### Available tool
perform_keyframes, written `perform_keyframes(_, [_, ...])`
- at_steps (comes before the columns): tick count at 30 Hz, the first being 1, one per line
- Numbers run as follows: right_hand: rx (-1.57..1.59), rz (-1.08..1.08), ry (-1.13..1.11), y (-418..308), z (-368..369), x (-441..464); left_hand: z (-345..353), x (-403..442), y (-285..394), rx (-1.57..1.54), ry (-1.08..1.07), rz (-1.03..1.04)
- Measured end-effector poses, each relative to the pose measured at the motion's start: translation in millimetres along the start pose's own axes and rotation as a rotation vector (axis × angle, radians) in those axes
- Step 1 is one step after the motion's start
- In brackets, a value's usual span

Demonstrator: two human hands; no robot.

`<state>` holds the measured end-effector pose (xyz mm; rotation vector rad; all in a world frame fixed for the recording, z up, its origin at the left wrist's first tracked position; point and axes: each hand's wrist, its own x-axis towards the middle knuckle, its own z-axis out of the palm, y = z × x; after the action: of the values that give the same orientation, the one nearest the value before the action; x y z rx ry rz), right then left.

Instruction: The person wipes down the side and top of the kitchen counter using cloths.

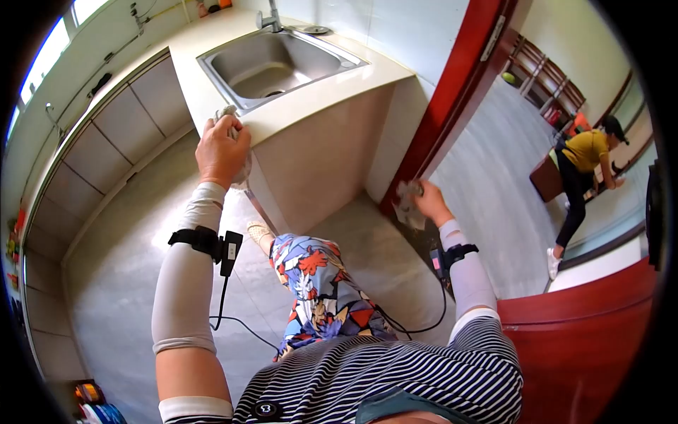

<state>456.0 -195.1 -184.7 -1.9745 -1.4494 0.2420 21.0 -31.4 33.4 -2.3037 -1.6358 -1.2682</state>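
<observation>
My left hand [222, 150] is closed around a crumpled greyish cloth [226, 113] at the front corner of the sink counter [289, 116]. Part of that cloth hangs below the fist, beside the counter's end panel [318, 159]. Over on the right, my right hand [432, 201] grips another crumpled greyish rag [408, 203], close to the foot of the red door frame [417, 159]. Whether this rag touches the frame, I cannot tell.
A steel sink [275, 67] with a faucet [270, 18] is set in the counter. Low cabinets [92, 155] curve along the left wall. A red door [586, 332] stands at right. Beyond the doorway a person in a yellow top [590, 152] bends forward. Cables hang from both my wrists.
</observation>
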Motion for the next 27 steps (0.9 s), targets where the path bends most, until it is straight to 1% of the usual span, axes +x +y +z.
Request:
perform_keyframes(1, [0.067,-0.122,0.126,-38.8,-20.3,13.0,-1.4,-0.2,0.7,-0.004,-0.001,0.004])
perform_keyframes(2, [0.224,-0.200,0.218,-75.4,-39.7,28.9,-2.4,-0.4,1.3,-0.006,-0.002,0.008])
perform_keyframes(3, [0.203,-0.287,0.376,-104.6,-55.5,46.4,-2.8,0.1,0.9,-0.002,0.004,-0.002])
perform_keyframes(4, [0.212,-0.350,0.478,-135.3,-74.4,62.9,-3.0,0.3,0.2,0.000,0.009,0.015])
perform_keyframes(5, [0.142,-0.446,0.646,-169.3,-91.7,74.3,-3.1,-0.6,-0.3,0.004,0.013,0.031])
perform_keyframes(6, [0.093,-0.538,0.748,-195.1,-105.4,88.7,-4.6,-1.1,1.6,0.001,0.005,0.022])
perform_keyframes(7, [0.135,-0.622,0.818,-216.6,-111.8,104.6,-5.0,-0.7,3.4,0.000,0.010,0.019])
perform_keyframes(9, [0.149,-0.720,0.820,-252.0,-105.5,130.7,-4.5,-1.1,6.2,-0.016,0.026,0.011])
perform_keyframes(11, [-0.016,-0.739,0.764,-261.2,-71.2,162.7,-4.1,-1.7,6.4,-0.009,0.033,0.003])
perform_keyframes(13, [-0.178,-0.646,0.553,-259.8,-23.3,179.6,-4.7,-1.2,6.6,-0.024,0.023,-0.001])
perform_keyframes(14, [-0.101,-0.503,0.269,-262.9,-4.7,179.7,-2.2,-0.3,4.1,-0.033,0.027,0.003])
perform_keyframes(15, [-0.256,-0.449,0.299,-272.0,6.1,174.4,-2.6,-0.1,3.4,-0.030,0.033,-0.004])
perform_keyframes(18, [-0.228,-0.405,0.237,-282.9,4.9,169.4,-1.0,-1.6,5.5,-0.079,0.042,-0.001])
perform_keyframes(20, [-0.127,-0.521,0.254,-286.6,4.8,163.5,-2.5,-2.7,8.4,-0.074,0.039,-0.005])
perform_keyframes(21, [-0.129,-0.518,0.252,-289.5,6.5,162.8,-1.9,-2.3,8.8,-0.072,0.043,-0.001])
perform_keyframes(24, [-0.071,-0.639,0.051,-317.2,16.3,156.6,-2.3,-3.1,8.5,-0.064,0.055,0.021])
perform_keyframes(25, [-0.024,-0.667,-0.075,-334.5,16.1,148.5,-1.6,-4.2,6.9,-0.064,0.054,0.020])
perform_keyframes(26, [0.021,-0.734,-0.137,-349.0,22.7,143.1,0.3,-5.0,4.2,-0.064,0.086,0.029])
perform_keyframes(27, [0.049,-0.839,-0.129,-360.1,34.5,142.2,2.0,-4.2,3.3,-0.065,0.117,0.043])
